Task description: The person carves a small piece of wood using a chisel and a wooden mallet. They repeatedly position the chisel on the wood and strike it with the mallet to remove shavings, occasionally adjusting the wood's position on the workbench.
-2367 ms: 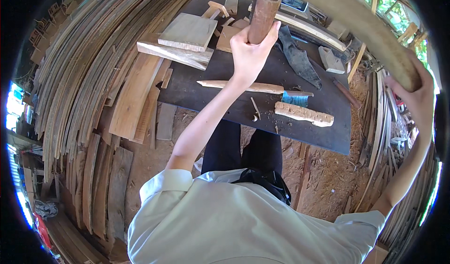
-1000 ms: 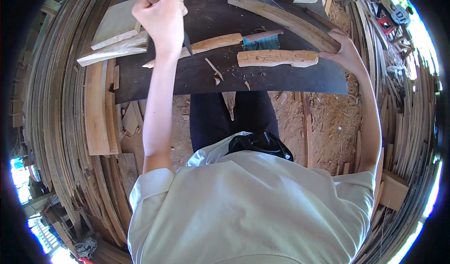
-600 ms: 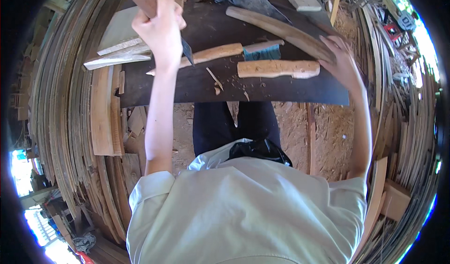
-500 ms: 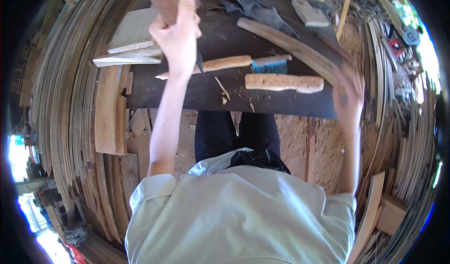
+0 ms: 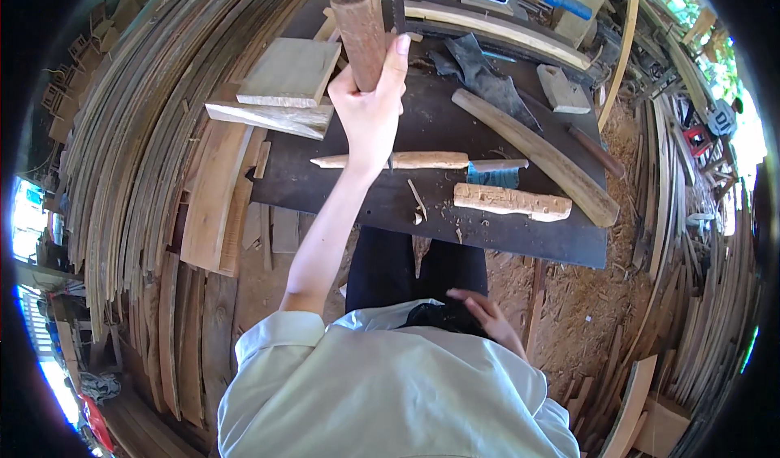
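My left hand (image 5: 370,121) is raised over the dark worktable (image 5: 305,190), wrapped round a thick round wooden stick (image 5: 359,39) that stands upright. A thin dark strip (image 5: 397,3) rises beside the stick; whether the same hand grips it cannot be told. Below that forearm's wrist lies a long pale carved piece of wood (image 5: 431,160) with a pointed left end. At its right end are a teal wrapping (image 5: 492,174) and a short metal part. A carved wooden block (image 5: 512,202) lies nearer. My right hand (image 5: 487,316) is at my waist by a black pouch (image 5: 443,316), fingers stretched out.
A curved wooden bar (image 5: 536,157), a dark cloth-like piece (image 5: 487,76) and a pale block (image 5: 563,89) lie on the table's right side. Boards (image 5: 288,72) are stacked at left. Shavings (image 5: 418,202) litter the front. Long timber strips (image 5: 122,157) line both sides.
My right hand has drawn back from the table's right edge to my waist. My left hand still holds the stick. The view has shifted, showing more of the table's far side.
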The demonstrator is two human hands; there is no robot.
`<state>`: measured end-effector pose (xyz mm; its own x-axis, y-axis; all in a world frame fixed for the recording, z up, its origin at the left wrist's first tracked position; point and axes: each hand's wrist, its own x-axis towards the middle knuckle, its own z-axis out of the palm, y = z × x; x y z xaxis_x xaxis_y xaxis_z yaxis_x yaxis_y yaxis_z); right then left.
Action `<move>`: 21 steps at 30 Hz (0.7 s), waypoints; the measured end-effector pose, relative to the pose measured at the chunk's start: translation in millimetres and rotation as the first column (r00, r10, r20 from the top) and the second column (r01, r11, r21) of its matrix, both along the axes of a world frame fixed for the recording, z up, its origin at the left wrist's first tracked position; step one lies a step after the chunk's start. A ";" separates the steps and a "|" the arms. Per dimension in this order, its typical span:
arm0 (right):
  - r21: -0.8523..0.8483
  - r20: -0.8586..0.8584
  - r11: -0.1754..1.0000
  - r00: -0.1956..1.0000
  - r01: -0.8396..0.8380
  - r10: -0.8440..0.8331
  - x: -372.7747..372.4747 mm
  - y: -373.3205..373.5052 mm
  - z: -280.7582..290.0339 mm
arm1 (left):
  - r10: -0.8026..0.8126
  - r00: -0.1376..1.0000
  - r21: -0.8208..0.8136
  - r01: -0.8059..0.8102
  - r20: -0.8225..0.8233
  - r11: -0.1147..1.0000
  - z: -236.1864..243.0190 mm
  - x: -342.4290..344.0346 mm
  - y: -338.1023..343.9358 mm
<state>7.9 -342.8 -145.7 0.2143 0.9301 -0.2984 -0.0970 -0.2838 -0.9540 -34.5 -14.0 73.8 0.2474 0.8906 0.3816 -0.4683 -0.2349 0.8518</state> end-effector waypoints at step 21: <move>-0.109 -0.068 0.983 0.987 -0.151 0.144 0.5 0.1 -18.9 | 0.019 1.000 -0.071 -0.018 0.006 0.997 1.6 -4.1 5.0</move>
